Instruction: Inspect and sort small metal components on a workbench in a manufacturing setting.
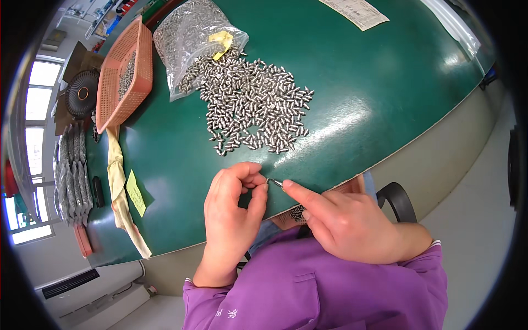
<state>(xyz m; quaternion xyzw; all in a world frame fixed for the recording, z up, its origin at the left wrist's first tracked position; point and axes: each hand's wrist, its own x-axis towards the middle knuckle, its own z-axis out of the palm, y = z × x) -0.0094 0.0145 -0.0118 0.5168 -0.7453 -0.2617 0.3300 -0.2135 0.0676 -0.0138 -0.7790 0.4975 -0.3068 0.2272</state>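
My left hand (pixel 234 206) is above the near edge of the green table, thumb and forefinger pinched together. Whatever small thing lies between those fingertips is too tiny to name. From the right comes my right hand (pixel 349 223), its forefinger stretched along a slim pointed metal piece (pixel 276 182) that reaches the left fingertips. Most of that piece is hidden by the finger, so I cannot tell whether it is a tool or a part. Beyond both hands lies a spread heap of small silver metal pins (pixel 256 104), shaped with a collar and tapered ends.
A clear plastic bag (pixel 192 38) of more pins lies open behind the heap. To its left stands a pink basket (pixel 144 71). A yellow cloth strip (pixel 116 176), green note (pixel 136 193), black marker (pixel 98 191) and filled bags (pixel 72 173) line the left. Paper (pixel 357 12) lies far off.
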